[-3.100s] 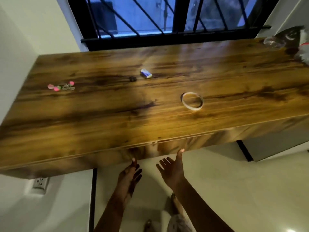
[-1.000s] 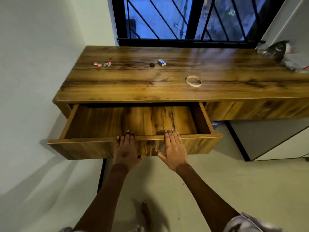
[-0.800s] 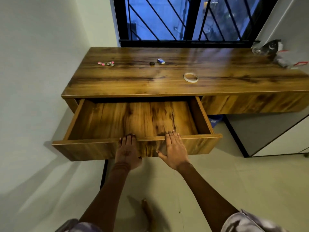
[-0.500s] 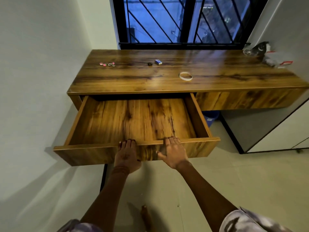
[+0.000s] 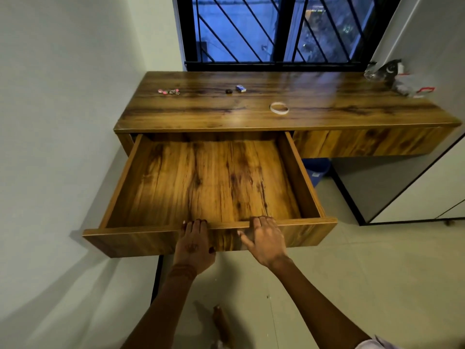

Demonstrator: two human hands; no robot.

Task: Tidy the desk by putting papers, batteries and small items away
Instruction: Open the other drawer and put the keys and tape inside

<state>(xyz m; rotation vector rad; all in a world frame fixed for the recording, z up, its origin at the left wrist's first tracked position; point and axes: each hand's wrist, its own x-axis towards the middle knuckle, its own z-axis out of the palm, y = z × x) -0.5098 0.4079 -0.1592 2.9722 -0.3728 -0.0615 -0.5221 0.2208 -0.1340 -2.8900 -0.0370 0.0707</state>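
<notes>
A wooden desk stands under a barred window. Its left drawer is pulled far out and its inside shows bare wood. My left hand and my right hand both grip the top edge of the drawer front, fingers hooked over it. On the desk top lie a white tape ring, a small blue and white box, a small dark round item and a cluster of pink and metallic small items.
Crumpled plastic bags sit at the desk's far right corner. A blue bin stands under the desk. A grey cabinet is on the right, a white wall on the left. My bare foot is on the tiled floor.
The drawer was shut with my hands below the desk edge. Both hands have pulled it out, and over the last second it slid further toward me.
</notes>
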